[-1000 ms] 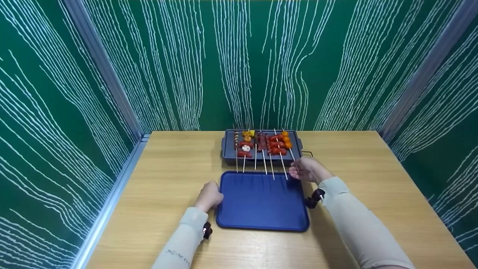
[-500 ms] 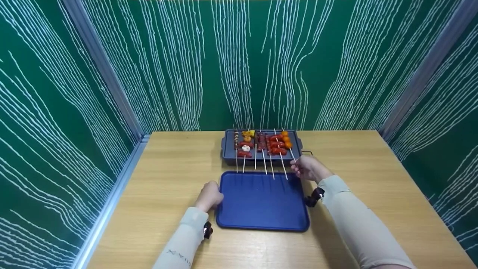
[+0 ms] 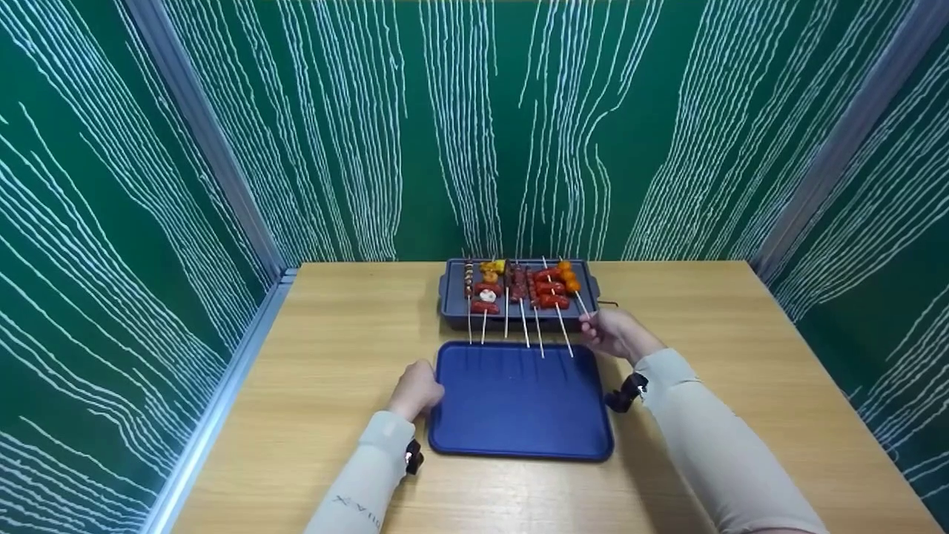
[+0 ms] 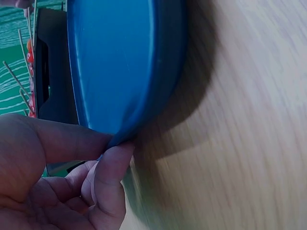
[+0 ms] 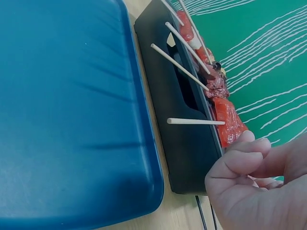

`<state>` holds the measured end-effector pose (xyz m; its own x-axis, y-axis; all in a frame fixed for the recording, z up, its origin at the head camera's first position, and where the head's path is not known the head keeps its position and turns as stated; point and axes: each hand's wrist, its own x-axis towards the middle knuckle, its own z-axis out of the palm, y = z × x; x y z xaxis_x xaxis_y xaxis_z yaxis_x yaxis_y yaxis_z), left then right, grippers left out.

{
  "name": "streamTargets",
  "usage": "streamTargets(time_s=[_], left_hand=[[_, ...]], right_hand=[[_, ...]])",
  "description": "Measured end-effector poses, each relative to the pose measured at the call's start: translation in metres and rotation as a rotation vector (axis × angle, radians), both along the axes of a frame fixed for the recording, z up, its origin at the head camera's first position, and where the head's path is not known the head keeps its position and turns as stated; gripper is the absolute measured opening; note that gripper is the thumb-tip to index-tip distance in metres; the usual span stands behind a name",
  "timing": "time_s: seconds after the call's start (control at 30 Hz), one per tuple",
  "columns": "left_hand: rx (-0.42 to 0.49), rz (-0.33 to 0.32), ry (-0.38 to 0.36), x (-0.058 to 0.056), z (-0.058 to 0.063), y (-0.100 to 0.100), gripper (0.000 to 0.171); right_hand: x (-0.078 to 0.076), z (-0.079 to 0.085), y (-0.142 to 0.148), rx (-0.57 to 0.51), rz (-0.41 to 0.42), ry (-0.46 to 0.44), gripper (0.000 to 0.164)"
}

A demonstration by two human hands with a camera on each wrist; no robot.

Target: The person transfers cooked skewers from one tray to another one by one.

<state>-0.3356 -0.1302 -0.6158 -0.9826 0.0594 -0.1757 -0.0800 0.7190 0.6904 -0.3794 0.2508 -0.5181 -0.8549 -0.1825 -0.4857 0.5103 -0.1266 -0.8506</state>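
My left hand (image 3: 417, 389) pinches the left rim of a blue tray (image 3: 519, 404) between thumb and fingers. In the left wrist view, thumb and forefinger meet on the rim of the tray (image 4: 115, 52). My right hand (image 3: 614, 334) pinches the bare stick of a skewer of orange balls (image 3: 571, 286), the rightmost on a dark grill (image 3: 586, 304). The balls lie on the grill's plate. In the right wrist view, the right hand (image 5: 259, 177) has its fingers curled together beside the grill, hiding the stick's grip point.
Several other skewers lie on the grill, among them red sausage pieces (image 3: 552, 288), dark meat (image 3: 519, 283) and a white slice (image 3: 488, 294). Their sticks jut over the tray's far edge. A thin black wire (image 3: 611, 304) leaves the grill's right side. A green wall (image 3: 474, 148) stands behind.
The right hand's fingers have shifted slightly up the stick of the orange-ball skewer and drawn together on it. The left hand and the tray look nearly unmoved.
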Motion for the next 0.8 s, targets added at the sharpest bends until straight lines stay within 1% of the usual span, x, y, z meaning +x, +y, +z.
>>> streamTargets(time_s=[0.07, 0.17, 0.2, 0.23, 0.3, 0.33, 0.4, 0.43, 0.47, 0.5, 0.53, 0.6, 0.63, 0.7, 0.8], left_hand=[[0.002, 0.002, -0.005, 0.003, 0.005, 0.001, 0.01], [0.006, 0.003, -0.005, 0.005, 0.007, 0.001, 0.013], [0.0, -0.002, 0.009, 0.002, 0.0, 0.0, 0.014], [0.0, -0.005, 0.02, 0.0, -0.004, -0.002, 0.014], [-0.005, 0.003, 0.024, 0.002, -0.001, 0.0, 0.013], [-0.005, 0.01, 0.018, 0.001, -0.002, -0.001, 0.012], [-0.017, 0.004, 0.032, -0.007, -0.016, -0.003, 0.009], [-0.015, 0.01, 0.021, -0.006, -0.012, -0.002, 0.008], [-0.018, 0.013, 0.015, -0.006, -0.012, -0.002, 0.009], [-0.016, 0.017, 0.006, -0.008, -0.015, -0.002, 0.009], [-0.017, 0.016, 0.002, -0.013, -0.022, -0.004, 0.009], [-0.015, 0.017, 0.005, -0.012, -0.021, -0.003, 0.01], [-0.019, 0.013, 0.013, -0.013, -0.022, -0.003, 0.01], [-0.041, -0.005, 0.039, -0.016, -0.029, -0.005, 0.012], [-0.066, -0.03, 0.074, -0.018, -0.034, -0.006, 0.016]], right_hand=[[0.0, 0.0, 0.0, -0.009, -0.007, -0.003, 0.023], [0.001, 0.002, 0.0, -0.03, -0.008, 0.004, 0.023], [0.002, 0.002, 0.0, -0.037, -0.003, 0.009, 0.022], [0.002, 0.003, 0.0, -0.038, -0.004, 0.013, 0.022], [0.003, 0.006, -0.001, -0.036, -0.002, 0.022, 0.021], [0.003, 0.006, -0.001, -0.032, 0.003, 0.027, 0.02], [0.004, 0.009, -0.002, -0.021, 0.006, 0.033, 0.019], [0.005, 0.01, -0.003, -0.013, 0.001, 0.034, 0.018], [0.006, 0.011, -0.003, -0.006, -0.003, 0.035, 0.018], [0.006, 0.011, -0.003, 0.0, -0.01, 0.035, 0.018], [0.007, 0.012, -0.004, 0.006, -0.018, 0.037, 0.018], [0.009, 0.015, -0.004, 0.013, -0.022, 0.04, 0.019], [0.01, 0.016, -0.004, 0.014, -0.021, 0.041, 0.02], [0.011, 0.018, -0.004, 0.014, -0.023, 0.043, 0.019], [0.014, 0.02, -0.004, 0.007, -0.014, 0.048, 0.017]])
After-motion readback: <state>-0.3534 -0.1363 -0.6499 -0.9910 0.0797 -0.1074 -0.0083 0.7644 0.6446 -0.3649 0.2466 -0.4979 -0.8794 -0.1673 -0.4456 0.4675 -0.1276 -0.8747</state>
